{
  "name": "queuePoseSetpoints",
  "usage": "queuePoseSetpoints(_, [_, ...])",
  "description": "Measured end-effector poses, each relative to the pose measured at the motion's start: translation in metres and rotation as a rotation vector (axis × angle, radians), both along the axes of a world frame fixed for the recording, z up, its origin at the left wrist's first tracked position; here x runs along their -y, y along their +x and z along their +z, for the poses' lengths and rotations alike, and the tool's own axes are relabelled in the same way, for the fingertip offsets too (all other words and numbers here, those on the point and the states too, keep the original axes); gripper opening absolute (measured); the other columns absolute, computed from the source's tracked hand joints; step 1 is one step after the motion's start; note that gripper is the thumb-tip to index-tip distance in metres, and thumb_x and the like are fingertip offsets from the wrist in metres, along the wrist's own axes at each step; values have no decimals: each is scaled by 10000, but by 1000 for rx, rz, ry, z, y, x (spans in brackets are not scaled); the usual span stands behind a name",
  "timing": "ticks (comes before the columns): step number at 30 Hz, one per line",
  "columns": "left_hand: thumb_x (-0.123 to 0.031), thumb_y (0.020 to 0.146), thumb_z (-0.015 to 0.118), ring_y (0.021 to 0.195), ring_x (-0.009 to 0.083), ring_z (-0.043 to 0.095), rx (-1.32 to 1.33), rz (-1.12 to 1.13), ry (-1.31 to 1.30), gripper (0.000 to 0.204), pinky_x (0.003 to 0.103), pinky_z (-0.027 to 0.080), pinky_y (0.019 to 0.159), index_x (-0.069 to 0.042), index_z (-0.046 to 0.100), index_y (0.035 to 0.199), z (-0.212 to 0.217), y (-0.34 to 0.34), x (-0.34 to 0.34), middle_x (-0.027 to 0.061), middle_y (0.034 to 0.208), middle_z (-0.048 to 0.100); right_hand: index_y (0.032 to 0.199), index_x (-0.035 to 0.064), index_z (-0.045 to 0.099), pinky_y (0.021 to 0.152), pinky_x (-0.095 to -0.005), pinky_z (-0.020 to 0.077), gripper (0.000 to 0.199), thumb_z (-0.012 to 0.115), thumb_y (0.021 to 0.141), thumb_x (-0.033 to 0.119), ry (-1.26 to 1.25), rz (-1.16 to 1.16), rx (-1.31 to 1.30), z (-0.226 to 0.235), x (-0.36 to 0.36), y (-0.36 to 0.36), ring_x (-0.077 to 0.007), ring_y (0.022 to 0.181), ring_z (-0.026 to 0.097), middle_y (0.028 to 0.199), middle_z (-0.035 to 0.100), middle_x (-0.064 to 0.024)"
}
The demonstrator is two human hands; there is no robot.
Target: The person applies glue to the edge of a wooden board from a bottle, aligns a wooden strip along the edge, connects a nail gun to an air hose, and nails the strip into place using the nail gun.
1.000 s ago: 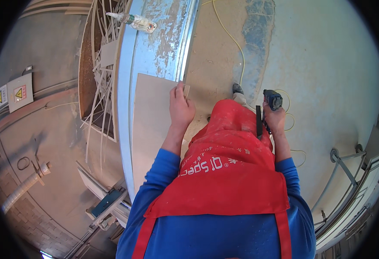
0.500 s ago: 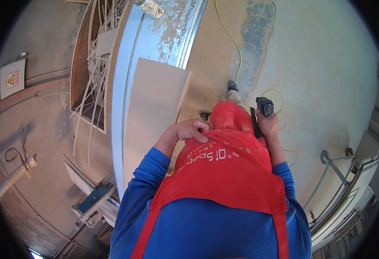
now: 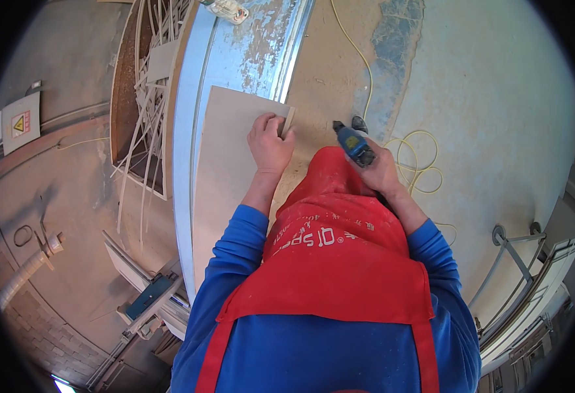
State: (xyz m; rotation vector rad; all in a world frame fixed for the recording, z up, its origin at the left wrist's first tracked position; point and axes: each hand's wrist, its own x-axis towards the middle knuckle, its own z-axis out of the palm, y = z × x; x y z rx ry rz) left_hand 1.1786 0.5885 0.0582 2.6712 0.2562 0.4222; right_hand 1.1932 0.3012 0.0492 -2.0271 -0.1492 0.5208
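My left hand (image 3: 269, 143) lies on the far right corner of a large pale beige tile (image 3: 225, 177), fingers curled over its edge. The tile rests flat on a long grey metal bench (image 3: 235, 59) with worn paint. My right hand (image 3: 380, 171) grips a blue and black power tool (image 3: 354, 144), held over the floor to the right of the tile, its yellow cable (image 3: 418, 160) looping on the ground. A red apron (image 3: 333, 262) over blue sleeves fills the lower middle of the view.
A bin of thin white offcut strips (image 3: 143, 118) stands left of the bench. A blue-handled tool (image 3: 146, 296) lies on a low frame at lower left. A bottle (image 3: 227, 9) lies on the bench's far end. Metal framing (image 3: 523, 262) runs along the right.
My left hand has gone from my apron back out to the tile's far corner. My right hand has tilted the power tool, now showing its blue body.
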Motion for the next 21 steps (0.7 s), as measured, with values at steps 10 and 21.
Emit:
queuePoseSetpoints(10, [-107, 768, 797, 1207, 371, 699, -31, -26, 147, 237, 483, 513, 1036, -96, 744, 999, -26, -4, -3, 87, 1192, 730, 1269, 99, 728, 788, -462, 610, 435, 841, 876, 246, 22, 140, 49, -2, -50, 24, -435, 910, 751, 971, 773, -209])
queuePoseSetpoints(21, [-102, 760, 830, 1162, 350, 728, 6, 4, 215, 253, 456, 551, 980, -104, 735, 995, -25, 0, 1, 74, 1165, 752, 1286, 127, 737, 803, -518, 612, 495, 784, 801, 218, 39, 210, 56, -5, -74, 37, -428, 896, 746, 958, 767, -215])
